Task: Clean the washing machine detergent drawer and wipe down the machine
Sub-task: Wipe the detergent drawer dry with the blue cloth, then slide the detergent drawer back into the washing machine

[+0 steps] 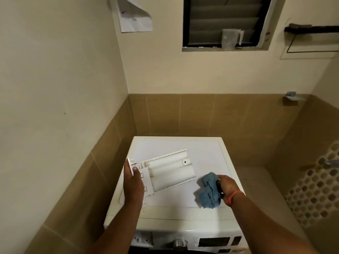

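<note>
Two hands work atop the washer (pixel 201 149): your left hand (pixel 133 182) clamps the drawer (pixel 170 171); your right hand (pixel 227 187) grips the cloth (pixel 209 191). Next, wipe the drawer.

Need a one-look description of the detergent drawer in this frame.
Find the white washing machine in the tiled corner. On its top lies the detergent drawer, a long white ribbed plastic tray, angled, its front panel gripped by the left hand. The only other item there is a blue cloth.

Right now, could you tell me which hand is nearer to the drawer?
Left. The left hand grips the drawer by its front panel on the machine top. The right hand holds the cloth, apart from the drawer's right side.
</note>
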`<state>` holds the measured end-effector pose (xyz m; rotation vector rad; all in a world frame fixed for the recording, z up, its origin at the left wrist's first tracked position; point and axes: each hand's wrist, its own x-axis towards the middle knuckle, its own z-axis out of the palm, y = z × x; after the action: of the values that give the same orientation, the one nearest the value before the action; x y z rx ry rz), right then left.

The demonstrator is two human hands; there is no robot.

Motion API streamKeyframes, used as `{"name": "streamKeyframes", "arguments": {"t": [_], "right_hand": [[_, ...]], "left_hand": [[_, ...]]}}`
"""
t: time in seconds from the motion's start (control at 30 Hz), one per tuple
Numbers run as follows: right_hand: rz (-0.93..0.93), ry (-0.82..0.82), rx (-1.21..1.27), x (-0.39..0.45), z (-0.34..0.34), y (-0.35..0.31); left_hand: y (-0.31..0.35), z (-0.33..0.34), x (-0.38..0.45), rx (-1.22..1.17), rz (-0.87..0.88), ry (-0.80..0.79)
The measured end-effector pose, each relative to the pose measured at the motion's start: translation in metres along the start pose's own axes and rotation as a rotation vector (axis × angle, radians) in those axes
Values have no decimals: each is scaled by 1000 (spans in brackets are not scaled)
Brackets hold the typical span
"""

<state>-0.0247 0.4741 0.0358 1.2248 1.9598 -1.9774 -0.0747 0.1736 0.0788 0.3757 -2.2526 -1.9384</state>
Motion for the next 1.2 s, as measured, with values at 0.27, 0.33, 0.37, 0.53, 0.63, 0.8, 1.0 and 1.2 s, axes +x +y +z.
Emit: {"name": "streamKeyframes", "arguments": {"t": [0.27, 0.33, 0.37, 0.53, 0.63, 0.8, 1.0, 1.2], "right_hand": [[-327, 52, -353, 3, 6, 1], [-283, -32, -217, -8, 18, 9], [-256, -101, -126, -14, 26, 13], [-182, -448, 101, -33, 59, 24], [-146, -544, 138, -47, 74, 28], [-222, -602, 164, -78, 95, 18], [-346, -403, 161, -109, 115, 6], [-513, -252, 70, -159, 135, -12]], "left_hand": [[2, 24, -24, -107, -122, 176], [0, 29, -27, -111, -154, 212], [0, 30, -28, -126, -167, 227], [2, 38, -36, -312, -318, 296], [2, 38, -41, -375, -395, 331], [13, 34, -40, -382, -511, 295], [21, -1, -28, -506, -605, -3], [35, -55, -24, -607, -646, -285]]}}
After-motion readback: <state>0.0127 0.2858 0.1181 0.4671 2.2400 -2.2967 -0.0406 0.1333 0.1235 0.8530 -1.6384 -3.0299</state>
